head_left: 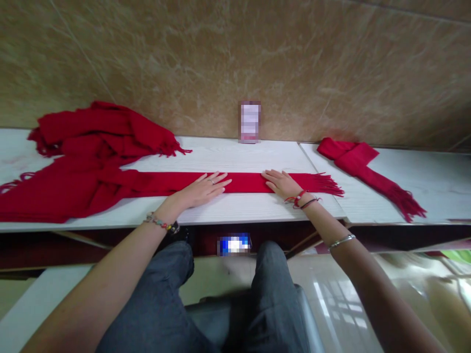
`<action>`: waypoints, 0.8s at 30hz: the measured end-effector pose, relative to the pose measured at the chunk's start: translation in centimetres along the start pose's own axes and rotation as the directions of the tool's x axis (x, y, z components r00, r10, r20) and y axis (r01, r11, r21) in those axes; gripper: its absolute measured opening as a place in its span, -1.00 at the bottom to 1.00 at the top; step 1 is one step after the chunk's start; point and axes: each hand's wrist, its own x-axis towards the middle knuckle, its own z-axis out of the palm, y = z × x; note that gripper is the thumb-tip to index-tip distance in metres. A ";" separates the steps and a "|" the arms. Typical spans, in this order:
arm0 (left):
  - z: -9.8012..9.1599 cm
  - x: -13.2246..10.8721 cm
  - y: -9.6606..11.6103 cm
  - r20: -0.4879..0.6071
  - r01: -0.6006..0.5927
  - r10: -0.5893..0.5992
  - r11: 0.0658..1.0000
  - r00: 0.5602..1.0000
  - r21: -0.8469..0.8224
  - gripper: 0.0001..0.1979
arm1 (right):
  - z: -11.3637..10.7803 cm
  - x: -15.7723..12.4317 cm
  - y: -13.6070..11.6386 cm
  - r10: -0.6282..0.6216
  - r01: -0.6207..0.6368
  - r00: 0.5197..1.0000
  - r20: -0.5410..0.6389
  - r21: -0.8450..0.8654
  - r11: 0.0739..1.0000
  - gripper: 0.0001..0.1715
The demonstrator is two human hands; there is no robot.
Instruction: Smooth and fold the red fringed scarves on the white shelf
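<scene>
A red fringed scarf (246, 183) stretches lengthwise along the white table (235, 208), folded into a long narrow band. My left hand (202, 189) rests palm down on its middle, fingers spread. Farther right, my right hand (282, 183) lies flat on the same band, fingers extended, short of the fringed end. Toward the left the band runs into loose, rumpled red cloth (59, 189); where one piece stops and another starts, I cannot tell.
A heap of red scarves (106, 130) lies against the tiled wall (206, 63) at the back left. Another folded red scarf (358, 162) sits at the right. A small blurred card-like object (250, 121) stands by the wall. Below the tabletop is a blurred blue-and-white item (234, 244).
</scene>
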 end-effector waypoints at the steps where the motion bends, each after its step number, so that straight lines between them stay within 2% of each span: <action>1: 0.1 0.0 0.0 -0.008 -0.005 0.005 1.000 1.000 0.000 -0.48 | 0.1 0.0 0.2 0.004 -0.004 1.000 0.005 0.003 1.000 -0.46; 6: 0.4 -0.2 -0.4 -0.033 -0.011 0.011 1.000 0.999 -0.013 -0.48 | 0.2 -0.8 2.9 0.156 -0.156 0.987 -0.049 0.011 0.988 -0.44; 10: -0.3 0.0 0.1 0.003 0.010 -0.010 1.000 1.000 -0.028 -0.48 | 0.2 -0.9 3.8 0.250 -0.247 0.950 -0.186 0.041 0.968 -0.39; 12: -1.3 0.6 1.2 0.024 0.068 -0.067 0.997 0.997 -0.044 -0.47 | 0.2 -0.9 3.7 0.231 -0.222 0.933 -0.275 0.066 0.973 -0.40; 14: -2.4 1.8 2.9 -0.001 0.120 -0.120 0.991 0.993 -0.065 -0.45 | 0.2 -1.0 3.4 0.197 -0.178 0.922 -0.332 0.089 0.980 -0.43; 17: -3.7 4.1 5.4 -0.079 0.066 -0.072 0.995 0.994 -0.078 -0.48 | 0.1 -1.1 3.0 0.169 -0.134 0.907 -0.387 0.116 0.984 -0.49; 19: -4.0 5.7 6.5 -0.082 0.046 -0.051 0.997 0.995 -0.063 -0.49 | 0.0 -1.2 2.9 0.158 -0.114 0.896 -0.415 0.127 0.985 -0.53; 24: -3.8 9.0 7.6 -0.065 -0.034 0.031 0.998 0.997 -0.045 -0.54 | -0.4 -1.2 2.6 0.138 -0.089 0.888 -0.439 0.130 0.988 -0.59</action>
